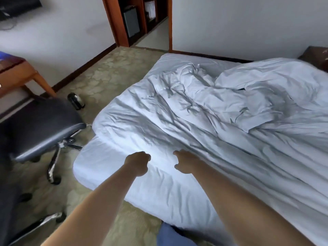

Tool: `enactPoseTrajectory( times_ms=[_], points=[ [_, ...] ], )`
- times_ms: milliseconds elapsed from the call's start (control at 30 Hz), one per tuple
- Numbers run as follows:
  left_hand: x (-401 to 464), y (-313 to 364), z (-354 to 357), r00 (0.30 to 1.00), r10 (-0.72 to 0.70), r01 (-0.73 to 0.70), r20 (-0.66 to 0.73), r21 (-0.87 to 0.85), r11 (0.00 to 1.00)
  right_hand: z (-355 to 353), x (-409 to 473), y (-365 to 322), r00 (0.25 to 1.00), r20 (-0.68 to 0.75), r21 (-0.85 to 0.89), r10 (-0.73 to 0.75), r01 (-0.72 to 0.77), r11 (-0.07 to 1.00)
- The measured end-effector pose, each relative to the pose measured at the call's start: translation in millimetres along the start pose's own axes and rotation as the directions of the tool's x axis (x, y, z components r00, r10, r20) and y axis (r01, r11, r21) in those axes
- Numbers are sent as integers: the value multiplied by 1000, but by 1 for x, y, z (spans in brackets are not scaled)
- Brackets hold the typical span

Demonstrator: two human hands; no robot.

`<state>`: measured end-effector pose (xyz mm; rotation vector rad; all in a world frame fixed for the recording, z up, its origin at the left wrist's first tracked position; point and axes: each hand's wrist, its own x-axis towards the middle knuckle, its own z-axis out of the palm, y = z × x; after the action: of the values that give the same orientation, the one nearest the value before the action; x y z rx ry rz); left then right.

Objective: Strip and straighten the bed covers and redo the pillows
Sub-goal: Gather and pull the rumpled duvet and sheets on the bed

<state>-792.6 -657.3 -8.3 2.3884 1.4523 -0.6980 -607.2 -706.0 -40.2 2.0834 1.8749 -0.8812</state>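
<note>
- The duvet [204,110] lies crumpled across the bed, filling the frame from the centre out to three o'clock. Deep creases run along it, and a loose flap is folded back on itself at about two o'clock. We judge the straightening barely begun.
- Its near edge sits at about the centre of the frame, just beyond our hands. Nearer than that, toward six and seven o'clock, the bottom sheet [110,167] shows bare and fairly smooth over the mattress corner, so that end is uncovered.
- Our left hand [137,164] is curled into a loose fist just short of the duvet edge. We cannot tell from this angle whether any cloth is caught inside it.
- Our right hand [184,162] hangs just beside the left, fingers bent into an open claw, thumb apart, over the duvet edge. It seems to hold nothing yet.
- No pillows can be made out on the bed. At one o'clock a dark cushion [316,55] shows at the far corner by the wall. The pillow work is, in our view, all still to do.
- What is left, as we read it: take hold of the duvet edge, pull it off or flat, smooth the sheet, then see to the pillows.
- Outward from the bed: an office chair [40,128] at nine o'clock, a dark flask [76,101] on the carpet at ten, a wooden table [23,75] beyond it, and an open doorway [142,23] at twelve.
</note>
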Motion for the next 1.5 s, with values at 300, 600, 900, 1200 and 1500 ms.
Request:
enactPoseTrajectory(
  times_ms=[300, 600, 900, 1200, 1500],
  points=[
    [119, -60, 16, 978, 113, -129, 177, 84, 988, 23, 110, -26, 979, 198, 112, 48, -72, 991],
    [208, -91, 57, 926, 294, -364, 239, 347, 864, 72, 168, -44, 948, 182, 186, 261, -294, 938],
    [285, -132, 76, 842, 461, -539, 282, 497, 681, 113, 219, -67, 825, 177, 30, 537, -550, 835],
    [312, -149, 87, 653, 757, -676, 28, 473, 566, 92, 229, -80, 774, -124, 31, 620, -622, 782],
    [206, -168, 61, 752, 640, -640, 162, 412, 648, 96, 147, -135, 811, 49, 43, 583, -585, 810]
  ],
)
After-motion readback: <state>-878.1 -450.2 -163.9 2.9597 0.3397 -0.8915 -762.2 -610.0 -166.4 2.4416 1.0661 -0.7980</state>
